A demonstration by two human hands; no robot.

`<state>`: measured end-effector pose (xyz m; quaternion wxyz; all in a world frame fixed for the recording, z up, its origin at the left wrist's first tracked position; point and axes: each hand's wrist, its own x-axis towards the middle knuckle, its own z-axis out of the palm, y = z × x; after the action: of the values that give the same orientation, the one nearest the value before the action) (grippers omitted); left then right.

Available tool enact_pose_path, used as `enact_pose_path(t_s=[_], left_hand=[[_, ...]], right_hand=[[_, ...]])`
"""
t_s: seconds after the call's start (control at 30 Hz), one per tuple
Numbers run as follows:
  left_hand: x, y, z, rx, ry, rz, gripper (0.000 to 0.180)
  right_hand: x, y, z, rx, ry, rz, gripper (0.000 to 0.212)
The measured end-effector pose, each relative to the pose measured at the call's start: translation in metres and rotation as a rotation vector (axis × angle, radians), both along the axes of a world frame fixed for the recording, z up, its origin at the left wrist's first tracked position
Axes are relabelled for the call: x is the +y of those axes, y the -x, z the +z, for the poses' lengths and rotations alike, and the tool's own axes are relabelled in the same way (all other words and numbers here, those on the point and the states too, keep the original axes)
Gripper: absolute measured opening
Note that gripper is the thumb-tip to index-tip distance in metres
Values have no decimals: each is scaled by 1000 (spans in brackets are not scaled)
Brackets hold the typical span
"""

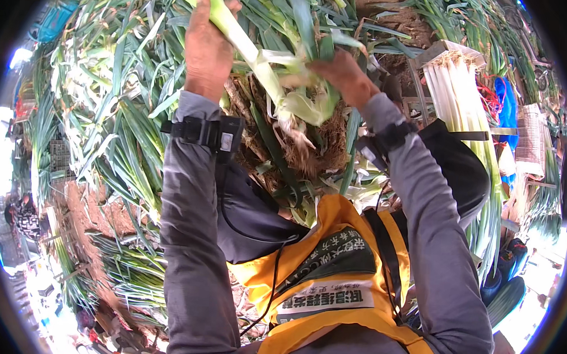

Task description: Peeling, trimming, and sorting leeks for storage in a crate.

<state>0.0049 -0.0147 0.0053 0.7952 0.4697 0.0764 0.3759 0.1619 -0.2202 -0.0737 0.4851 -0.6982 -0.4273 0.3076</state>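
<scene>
Leaves (pixel 135 134) in a thick heap at left, long, flat and strap-like, dull green with pale streaks. At far centre, left hand (pixel 208 52) wrapped closed around a smooth, whitish-green leek stalk (pixel 241 41), held aslant between both hands, root end nearer and to the right. At that end, a fringe of stringy roots (pixel 297 135), just beside a matted, fibrous brown heap (pixel 334 152). Next, right hand (pixel 343 74), fingers bent in at limp, peeled outer sheaths (pixel 315 109); how tightly closed, cannot tell. Farther right, a bundle of smooth, straight white stalks (pixel 458 99), dark-banded, near crumpled blue sheeting (pixel 505 110).
</scene>
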Motion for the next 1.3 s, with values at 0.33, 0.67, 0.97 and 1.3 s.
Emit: enact_pose_path(t_s=[0.33,0.67,0.97,1.3], left_hand=[[11,-37,-1,-152,97,-66,51],[1,-21,4,-104,67,73,50],[34,22,13,-134,-33,212,43],[67,32,-2,-146,94,328,35]], right_hand=[[-196,11,-233,-251,672,-287,52],[17,52,72,-873,-251,-93,57],[-64,82,-32,-1046,-80,120,24],[-120,72,-57,-611,543,159,72]])
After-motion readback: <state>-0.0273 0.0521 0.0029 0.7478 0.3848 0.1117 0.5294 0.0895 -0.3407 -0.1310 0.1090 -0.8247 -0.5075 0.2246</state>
